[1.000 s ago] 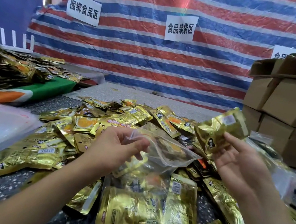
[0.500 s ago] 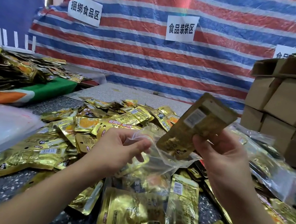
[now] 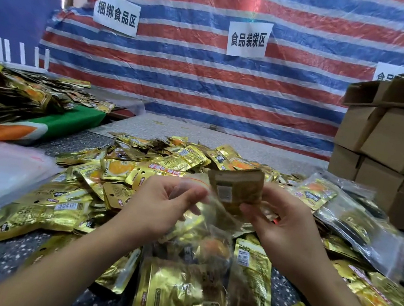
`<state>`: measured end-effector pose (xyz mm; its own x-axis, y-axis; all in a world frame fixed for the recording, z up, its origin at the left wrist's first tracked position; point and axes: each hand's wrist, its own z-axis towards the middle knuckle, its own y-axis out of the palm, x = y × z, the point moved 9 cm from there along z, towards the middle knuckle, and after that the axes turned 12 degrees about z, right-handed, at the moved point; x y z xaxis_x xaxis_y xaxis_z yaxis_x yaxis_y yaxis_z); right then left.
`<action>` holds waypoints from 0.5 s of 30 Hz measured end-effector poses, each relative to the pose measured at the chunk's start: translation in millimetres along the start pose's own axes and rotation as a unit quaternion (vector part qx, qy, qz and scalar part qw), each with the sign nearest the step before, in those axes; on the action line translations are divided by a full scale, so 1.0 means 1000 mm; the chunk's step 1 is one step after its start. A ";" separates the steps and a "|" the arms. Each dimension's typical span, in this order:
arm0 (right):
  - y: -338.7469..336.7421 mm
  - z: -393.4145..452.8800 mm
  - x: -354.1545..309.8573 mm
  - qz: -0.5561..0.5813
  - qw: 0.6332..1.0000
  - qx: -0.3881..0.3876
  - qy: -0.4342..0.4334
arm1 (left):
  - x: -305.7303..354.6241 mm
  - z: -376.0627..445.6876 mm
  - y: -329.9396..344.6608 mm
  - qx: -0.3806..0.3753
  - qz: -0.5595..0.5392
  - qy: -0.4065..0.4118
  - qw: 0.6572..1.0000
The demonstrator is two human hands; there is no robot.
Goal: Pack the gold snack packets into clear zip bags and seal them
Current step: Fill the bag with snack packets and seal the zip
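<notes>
Left hand [image 3: 161, 207] pinches the crinkly clear zip bag [image 3: 201, 221] mouth; right hand [image 3: 282, 222] pinches a flat, rectangular gold foil packet [image 3: 236, 189] at twelve o'clock, halfway inside, above the shiny packet heap [image 3: 79, 197].

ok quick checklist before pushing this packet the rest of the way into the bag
1. Left hand pinching the mouth of the clear plastic zip bag: ok.
2. Right hand gripping the gold foil snack packet: ok.
3. Packet's lower end inside the bag mouth: ok; upper part sticks out.
4. Room left in the bag: cannot tell, contents blurred.
5. Zip strip clear of foil for sealing: not ok, packet sits across it.
6. More loose gold packets nearby: ok.
</notes>
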<state>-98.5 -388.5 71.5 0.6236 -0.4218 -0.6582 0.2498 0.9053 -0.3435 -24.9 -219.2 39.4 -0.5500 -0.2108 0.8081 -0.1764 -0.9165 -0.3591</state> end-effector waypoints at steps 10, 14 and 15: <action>0.029 -0.003 -0.001 -0.187 0.975 -0.114 -0.031 | 0.014 -0.005 0.007 -0.015 0.027 0.085 0.996; 0.045 -0.009 0.004 -0.331 0.931 -0.149 -0.028 | 0.011 -0.006 0.011 -0.027 0.051 0.092 0.994; 0.048 -0.009 0.001 -0.343 0.927 -0.146 -0.039 | 0.011 -0.007 0.012 -0.026 0.064 0.095 0.993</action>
<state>-92.9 -346.2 48.5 0.4472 -0.8781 -0.1703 0.4032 0.3679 -0.8379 -38.8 -230.1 41.3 -0.7132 -0.2527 0.6539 -0.1342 -0.8663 -0.4812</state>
